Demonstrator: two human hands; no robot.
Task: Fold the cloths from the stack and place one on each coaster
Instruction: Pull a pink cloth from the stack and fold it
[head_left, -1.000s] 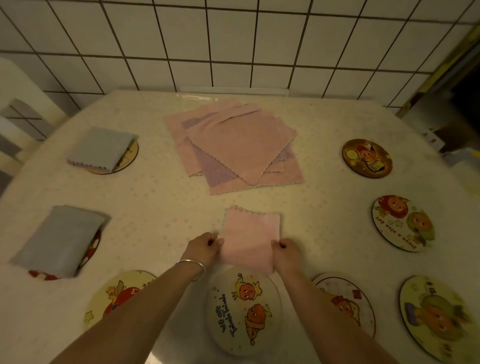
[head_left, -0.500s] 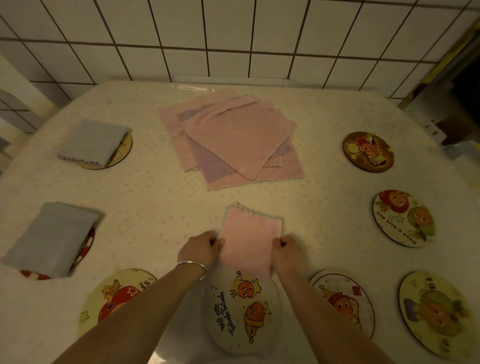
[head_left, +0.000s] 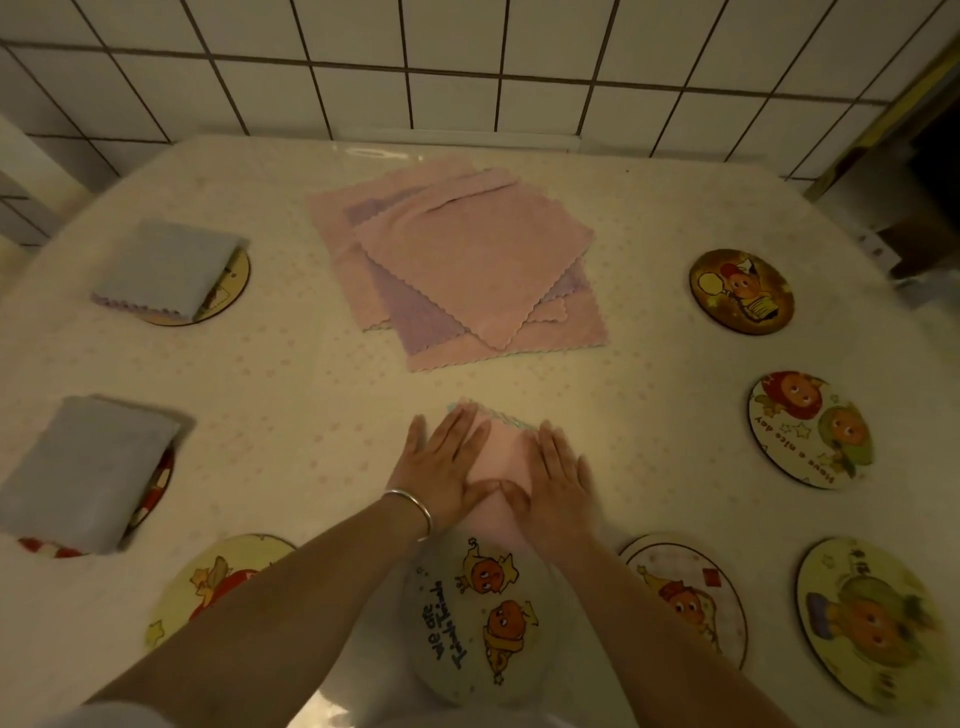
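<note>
Pressing pink cloth (head_left: 504, 457) flat, both hands' fingers (head_left: 457, 436) splayed wide; two coasters left of them covered, six bare, stack (head_left: 467, 270) beyond waiting

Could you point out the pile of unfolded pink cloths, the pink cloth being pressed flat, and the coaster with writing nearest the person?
stack of cloths (head_left: 475, 270): head view, middle of the top pink cloth.
folded pink cloth (head_left: 506, 460): head view, bare patch between the two hands.
coaster (head_left: 475, 618): head view, centre of its printed face.
</note>
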